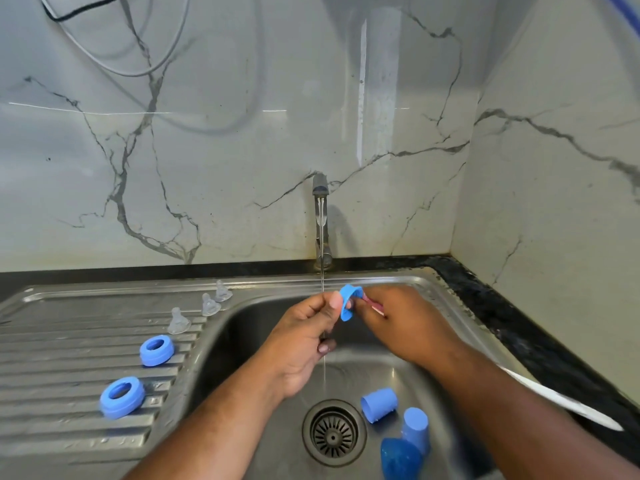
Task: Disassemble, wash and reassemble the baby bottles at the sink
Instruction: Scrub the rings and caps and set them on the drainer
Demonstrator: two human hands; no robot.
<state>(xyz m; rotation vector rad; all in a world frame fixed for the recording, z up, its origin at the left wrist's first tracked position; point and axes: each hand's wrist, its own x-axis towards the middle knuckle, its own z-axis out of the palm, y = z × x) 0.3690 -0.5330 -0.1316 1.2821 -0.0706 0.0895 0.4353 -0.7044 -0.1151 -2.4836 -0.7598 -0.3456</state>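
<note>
Sink station, contents as found.

- Collar ring [349, 303], blue, 1: pinched at its edge between thumb and curled fingers of the left hand [304, 341], held over the sink [381, 280] basin just beside the running stream from the tap [320, 220].
- Pink-handled tool [375, 304], 1 (too blurred to identify): gripped in the curled fingers of the right hand [405, 323], its tip at the ring.
- Spare rings [157, 350], blue, 2: lying on the drainboard [69, 358], apart.
- Clear teats [179, 320], 3: standing in a row at the drainboard's basin edge.
- Blue caps [379, 404], 2: on the basin floor, right of the drain.
- Darker blue dome [400, 459], 1: touching the nearer cap.
</note>
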